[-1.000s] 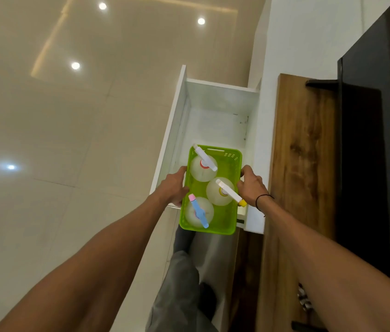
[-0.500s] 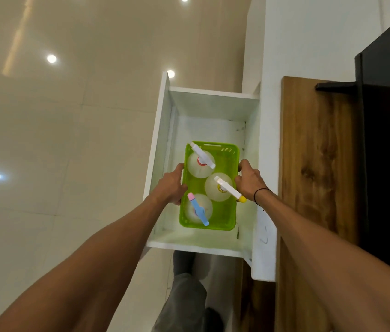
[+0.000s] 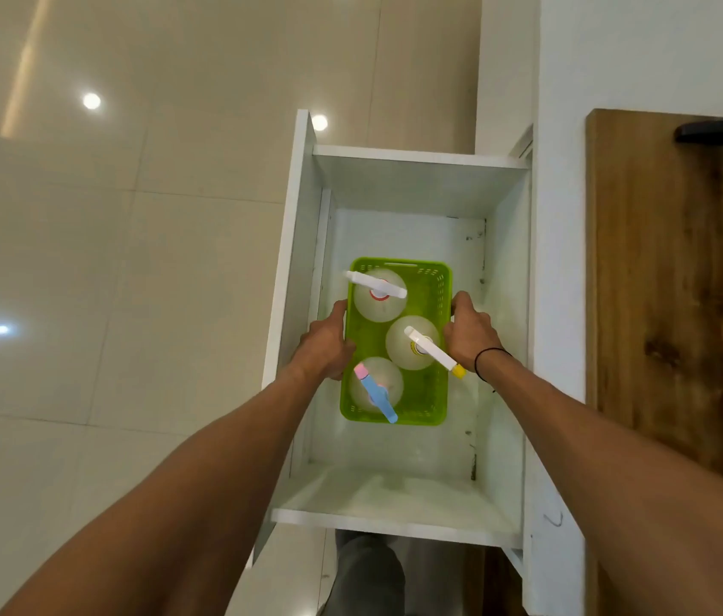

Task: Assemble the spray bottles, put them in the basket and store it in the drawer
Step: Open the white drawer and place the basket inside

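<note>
Both arms reach down into the open white drawer (image 3: pixel 399 495), whose front panel lies nearest the viewer. The left hand (image 3: pixel 324 346) curls its fingers round the left wall of the green basket (image 3: pixel 433 389), thumb along the rim. The right hand (image 3: pixel 470 335), a black band at its wrist, clasps the right wall the same way, so the basket sits squeezed between the two grips, inside the drawer. Whether it touches the drawer floor cannot be told from here.

Between the hands, three pale round bottles stand upright in the basket. Nearest, just beside the left grip, is the blue-headed bottle (image 3: pixel 375 384) with a pink nozzle tip, its trigger head pointing out over the basket's near rim. Beside the right grip is the yellow-tipped bottle (image 3: pixel 410 349), its white head sticking out past the right wall, just under the right wrist. Beyond both grips, at the far end of the basket, stands the red-collared bottle (image 3: pixel 377 300), its white head lying across towards the left.

To the right of the right arm runs a white cabinet edge, then a wooden bench (image 3: pixel 679 304). Left of the left arm spreads the glossy tiled floor (image 3: pixel 128 260), bright with lamp reflections.
</note>
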A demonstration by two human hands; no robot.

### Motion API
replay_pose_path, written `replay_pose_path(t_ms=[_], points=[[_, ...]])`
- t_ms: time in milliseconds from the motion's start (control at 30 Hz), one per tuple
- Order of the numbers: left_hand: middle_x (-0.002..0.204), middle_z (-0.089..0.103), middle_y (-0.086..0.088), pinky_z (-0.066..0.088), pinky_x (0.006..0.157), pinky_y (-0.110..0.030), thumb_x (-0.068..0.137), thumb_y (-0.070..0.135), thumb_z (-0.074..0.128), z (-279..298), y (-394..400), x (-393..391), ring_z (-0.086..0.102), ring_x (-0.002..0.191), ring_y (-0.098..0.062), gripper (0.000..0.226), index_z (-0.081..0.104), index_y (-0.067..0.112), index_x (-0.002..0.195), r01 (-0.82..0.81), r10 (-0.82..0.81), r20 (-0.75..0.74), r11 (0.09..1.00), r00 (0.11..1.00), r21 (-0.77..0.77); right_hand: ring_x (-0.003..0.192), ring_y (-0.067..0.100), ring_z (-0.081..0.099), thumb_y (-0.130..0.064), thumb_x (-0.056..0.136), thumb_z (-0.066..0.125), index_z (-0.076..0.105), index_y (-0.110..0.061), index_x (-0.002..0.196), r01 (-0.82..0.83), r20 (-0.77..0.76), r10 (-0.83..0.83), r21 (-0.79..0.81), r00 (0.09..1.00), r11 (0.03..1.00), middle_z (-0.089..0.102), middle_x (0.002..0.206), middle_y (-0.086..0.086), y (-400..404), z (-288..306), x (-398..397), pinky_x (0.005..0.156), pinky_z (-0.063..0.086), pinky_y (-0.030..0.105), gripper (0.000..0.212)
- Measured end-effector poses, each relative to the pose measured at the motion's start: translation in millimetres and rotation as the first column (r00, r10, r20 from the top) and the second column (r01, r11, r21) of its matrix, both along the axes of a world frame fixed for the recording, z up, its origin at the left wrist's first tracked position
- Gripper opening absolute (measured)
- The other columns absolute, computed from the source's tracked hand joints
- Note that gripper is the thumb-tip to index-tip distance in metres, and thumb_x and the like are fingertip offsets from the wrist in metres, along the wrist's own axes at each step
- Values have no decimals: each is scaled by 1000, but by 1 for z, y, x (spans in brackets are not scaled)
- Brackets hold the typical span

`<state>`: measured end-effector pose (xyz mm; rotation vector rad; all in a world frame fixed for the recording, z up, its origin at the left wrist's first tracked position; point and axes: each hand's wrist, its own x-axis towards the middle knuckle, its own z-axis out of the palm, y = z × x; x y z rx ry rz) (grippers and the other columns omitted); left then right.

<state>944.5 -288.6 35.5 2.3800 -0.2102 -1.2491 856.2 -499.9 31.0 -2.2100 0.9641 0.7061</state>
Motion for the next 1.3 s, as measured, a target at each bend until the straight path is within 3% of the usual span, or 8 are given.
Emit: replay_pose_path(t_ms=[167,600,700,800,967,1100,1200,1300], points=[[120,65,-20,65,81,-54,103,14,54,-18,-9,5,72,90,-42,65,26,30,159,19,-19,-6,1000,1000,7,90,41,58,-10,97,39,38,-13,117,10,-18,-10,3,1000,1000,53,112,21,-9,-20,3,75,46,40,20],[129,63,-20,66,80,-53,104,10,57,-52,-10,10,71,100,-42,66,26,29,160,5,-5,-23,1000,1000,18,86,39,56,-11,95,41,38,-15,113,30,-21,-30,14,999,999,54,108,20,-9,-56,8,73,45,39,18],[131,63,-19,65,84,-52,107,15,57,-52,-9,8,71,103,-41,63,27,28,161,-5,6,-25,1000,1000,26,97,43,60,-17,101,42,42,-14,127,43,-26,-43,17,999,999,55,119,22,-10,-56,5,82,51,44,26],[139,61,-19,59,96,-46,108,20,56,-45,-11,6,66,118,-40,57,31,19,159,11,-10,-1,994,1000,107,111,45,59,-24,106,41,38,-16,142,72,-43,-70,51,997,996,50,134,24,-10,-48,4,96,49,46,37],[133,64,-21,52,91,-39,103,13,58,-7,-18,10,64,119,-38,34,57,5,136,46,-68,94,975,993,216,119,41,57,-18,106,39,32,-12,149,98,-29,-95,109,995,989,49,141,24,-10,-17,6,92,43,39,44],[112,73,-17,54,80,-39,99,16,52,38,-14,10,69,100,-37,24,70,6,112,14,-50,306,993,951,120,122,40,57,-17,106,40,34,-12,150,119,8,-121,122,993,985,50,143,24,-11,26,8,95,44,39,45],[92,74,-6,51,73,-37,97,31,57,70,1,6,67,83,-31,18,68,17,101,-125,89,486,991,870,43,124,40,56,-17,106,41,39,-12,145,111,51,-116,95,992,989,52,141,22,-2,60,3,102,47,43,40],[99,69,-6,52,75,-39,93,36,66,92,26,2,66,90,-29,24,64,18,109,-324,302,553,944,777,-61,119,39,56,-15,102,46,49,-9,132,55,175,-49,-31,983,998,60,130,19,25,87,-12,94,51,46,31]])
